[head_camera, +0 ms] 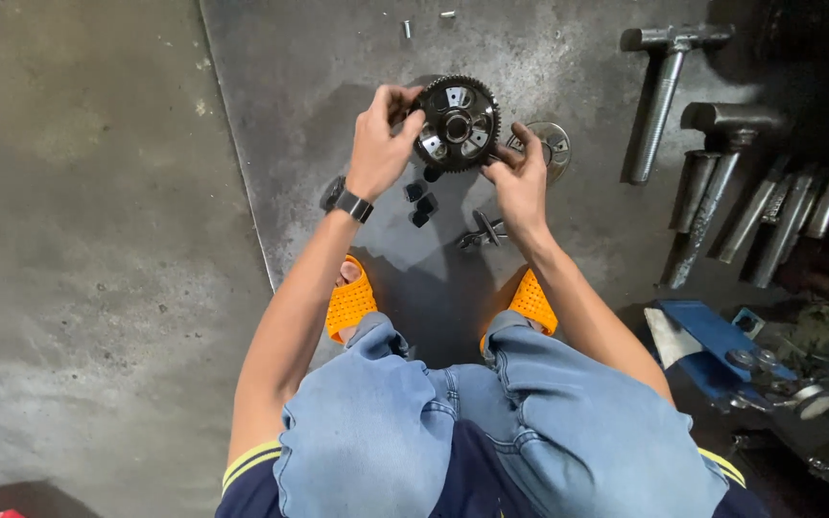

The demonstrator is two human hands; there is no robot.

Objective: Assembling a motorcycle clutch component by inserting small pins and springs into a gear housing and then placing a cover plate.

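A dark toothed gear wheel [456, 125] with metal inserts and a centre hole is held above an oily metal floor plate [568, 58]. My left hand [383, 144] grips its left rim, fingers curled over the teeth; a black watch sits on that wrist. My right hand [518, 177] holds the gear's lower right edge. Beneath the gear lie several small black blocks [420, 203] and a small metal bracket piece [484, 231]. A round silver disc [555, 146] lies just right of the gear, partly hidden by my right fingers.
Large steel T-handle wrenches [659, 86] and several long sockets [769, 216] lie at the right. A blue tool [712, 341] with small parts sits lower right. Two small pins [407, 29] lie at the top. My orange sandals [350, 302] rest on the plate; bare concrete lies left.
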